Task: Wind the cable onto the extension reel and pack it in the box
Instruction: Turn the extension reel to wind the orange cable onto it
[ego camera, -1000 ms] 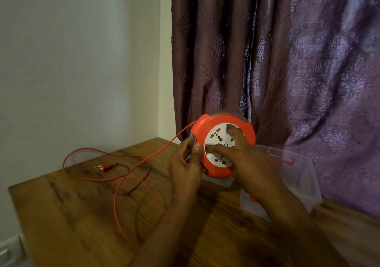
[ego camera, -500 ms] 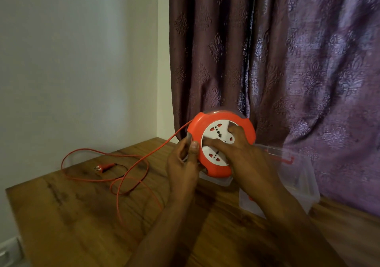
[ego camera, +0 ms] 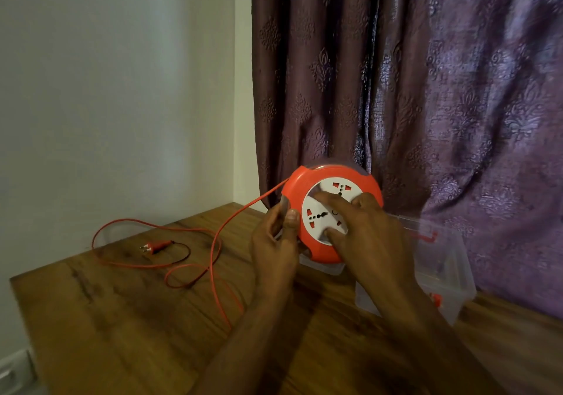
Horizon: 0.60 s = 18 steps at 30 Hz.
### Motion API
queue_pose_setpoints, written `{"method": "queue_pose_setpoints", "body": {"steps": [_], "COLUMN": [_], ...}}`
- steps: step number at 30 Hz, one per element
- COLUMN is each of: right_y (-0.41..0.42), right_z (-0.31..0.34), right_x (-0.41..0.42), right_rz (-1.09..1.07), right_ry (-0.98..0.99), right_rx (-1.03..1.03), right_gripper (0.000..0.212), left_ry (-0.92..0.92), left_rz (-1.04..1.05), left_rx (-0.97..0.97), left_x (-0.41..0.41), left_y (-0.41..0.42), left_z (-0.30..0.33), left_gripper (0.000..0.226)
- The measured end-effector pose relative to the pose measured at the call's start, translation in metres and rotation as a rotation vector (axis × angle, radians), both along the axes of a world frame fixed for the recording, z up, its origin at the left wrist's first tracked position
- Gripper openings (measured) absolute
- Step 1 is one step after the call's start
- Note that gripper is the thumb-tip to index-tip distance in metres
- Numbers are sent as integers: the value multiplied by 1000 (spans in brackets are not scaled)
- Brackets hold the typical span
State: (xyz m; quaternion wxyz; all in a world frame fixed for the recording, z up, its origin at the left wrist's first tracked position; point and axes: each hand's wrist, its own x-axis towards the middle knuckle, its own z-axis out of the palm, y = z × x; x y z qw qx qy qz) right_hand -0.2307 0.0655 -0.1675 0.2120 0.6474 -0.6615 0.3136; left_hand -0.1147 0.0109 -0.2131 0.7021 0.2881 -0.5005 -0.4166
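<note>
An orange extension reel (ego camera: 370, 186) with a white socket face stands tilted above the wooden table (ego camera: 128, 327). My left hand (ego camera: 275, 248) grips its left rim, thumb on the edge. My right hand (ego camera: 365, 236) lies spread on the white socket face, fingers pressing it. An orange cable (ego camera: 231, 221) runs from the reel's left side down to loose loops on the table, ending in a two-pin plug (ego camera: 154, 246). A clear plastic box (ego camera: 447, 269) with orange clips sits right of the reel, partly behind my right arm.
A purple patterned curtain (ego camera: 426, 90) hangs right behind the reel and box. A pale wall (ego camera: 115, 90) borders the table at left. The table's left edge runs close to the cable loops. A white socket plate (ego camera: 12, 370) shows at bottom left.
The socket face has turned under my right hand's fingers. The slack cable on the near table has shortened and drawn toward the reel. The plug stays in place.
</note>
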Motion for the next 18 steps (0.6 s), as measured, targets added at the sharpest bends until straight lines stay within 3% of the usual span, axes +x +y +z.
{"method": "queue_pose_setpoints", "body": {"steps": [13, 18], "right_y": [-1, -2], "right_z": [-2, -1], "right_x": [3, 4], "right_rz": [-103, -89], "right_ry": [-264, -482], "right_rx": [-186, -196], "right_gripper": [60, 55], "left_ry": [24, 39], "left_rz": [-76, -87], "left_rx": [-40, -24], "left_x": [-3, -5], "left_y": [3, 4], "left_z": [0, 1], "left_gripper": [35, 31]}}
